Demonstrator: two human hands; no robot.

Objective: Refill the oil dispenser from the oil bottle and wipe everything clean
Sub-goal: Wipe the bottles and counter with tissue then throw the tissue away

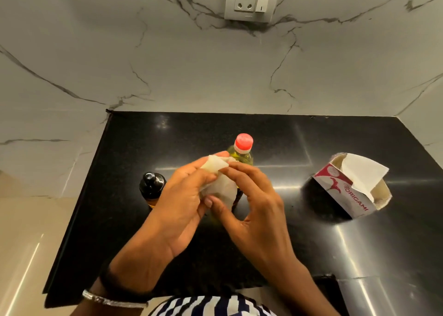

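A crumpled white tissue (221, 184) sits between both hands above the black counter. My left hand (184, 196) holds it from the left, fingers curled round it. My right hand (254, 200) pinches its right side with thumb and fingertips. Behind the hands stands the oil bottle (242, 154), yellow oil inside and its red cap on; its lower part is hidden. The oil dispenser (152, 187), with a black rounded top and amber oil below, stands upright to the left of my left hand.
A red and white tissue box (345, 191) lies open at the right, a white sheet sticking out. The black counter (311, 244) ends at a marble wall behind and drops off along its left edge. A socket is on the wall.
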